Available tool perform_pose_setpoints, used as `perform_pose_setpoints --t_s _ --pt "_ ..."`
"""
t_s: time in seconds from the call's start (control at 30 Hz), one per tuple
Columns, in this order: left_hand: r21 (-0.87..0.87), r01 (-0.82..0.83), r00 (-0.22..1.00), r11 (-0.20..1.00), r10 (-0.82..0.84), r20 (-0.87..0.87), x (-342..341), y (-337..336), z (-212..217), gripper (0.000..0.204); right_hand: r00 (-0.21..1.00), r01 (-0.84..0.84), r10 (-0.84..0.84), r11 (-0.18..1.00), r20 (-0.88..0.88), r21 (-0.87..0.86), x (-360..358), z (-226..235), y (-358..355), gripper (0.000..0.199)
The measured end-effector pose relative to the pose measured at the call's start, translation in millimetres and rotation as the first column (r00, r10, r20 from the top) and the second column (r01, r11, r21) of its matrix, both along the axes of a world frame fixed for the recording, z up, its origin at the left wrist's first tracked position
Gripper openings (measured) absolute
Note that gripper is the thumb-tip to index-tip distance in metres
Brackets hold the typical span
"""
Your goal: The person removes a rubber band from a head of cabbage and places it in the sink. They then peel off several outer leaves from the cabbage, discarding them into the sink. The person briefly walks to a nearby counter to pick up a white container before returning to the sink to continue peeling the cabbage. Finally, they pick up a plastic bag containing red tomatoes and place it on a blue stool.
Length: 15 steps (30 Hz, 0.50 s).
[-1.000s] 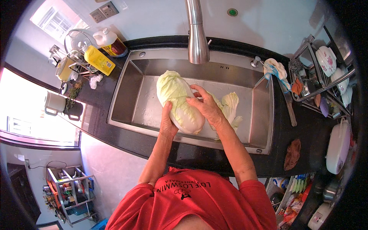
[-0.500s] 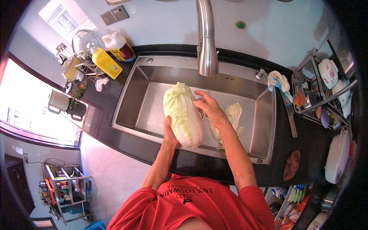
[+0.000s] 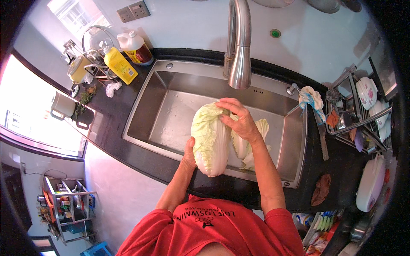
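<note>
The napa cabbage (image 3: 211, 143) is held above the stainless sink (image 3: 145, 106), over the near half of the basin and just in front of the faucet spout (image 3: 240, 68). Its long axis runs roughly front to back relative to the sink: the white stem end points toward the sink's near rim, and the leafy green top points toward the faucet spout. The left hand (image 3: 188, 154) supports the cabbage from the left side near the stem end, palm against the lower flank, fingers wrapped under and mostly hidden; the forearm rises from the near edge of the sink. The right hand (image 3: 236, 119) lies over the upper right side of the cabbage, fingers curled onto the leaf tips directly below the faucet spout, wrist bent, forearm crossing the sink's near rim. Both hands are closed on the cabbage. The cabbage is elongated, pale yellow-green and crinkled at the top, with smooth white ribs at the base. Loose cabbage leaves (image 3: 256, 141) lie in the basin to the right of the held head, partly behind the right hand.
</note>
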State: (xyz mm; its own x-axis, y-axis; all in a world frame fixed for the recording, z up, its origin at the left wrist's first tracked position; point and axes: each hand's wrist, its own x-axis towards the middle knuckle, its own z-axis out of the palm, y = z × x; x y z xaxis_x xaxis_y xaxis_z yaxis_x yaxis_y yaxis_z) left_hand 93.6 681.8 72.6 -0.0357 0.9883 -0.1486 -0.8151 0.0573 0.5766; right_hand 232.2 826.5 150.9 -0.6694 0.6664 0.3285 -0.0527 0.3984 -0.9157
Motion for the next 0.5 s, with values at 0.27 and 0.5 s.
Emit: perform_pose_setpoints --t_s 0.27,0.5 --pt "-0.033 0.115 0.988 0.993 -0.111 0.107 -3.7 -4.9 -13.1 0.083 0.967 0.251 -0.250 0.922 -0.042 0.295 0.0 -15.6 4.3 0.025" --pt "-0.016 0.072 0.990 0.997 -0.073 -0.120 1.3 3.6 -9.7 0.088 0.959 0.251 -0.275 0.939 -0.073 -0.233 1.3 -14.0 -10.4 0.019"
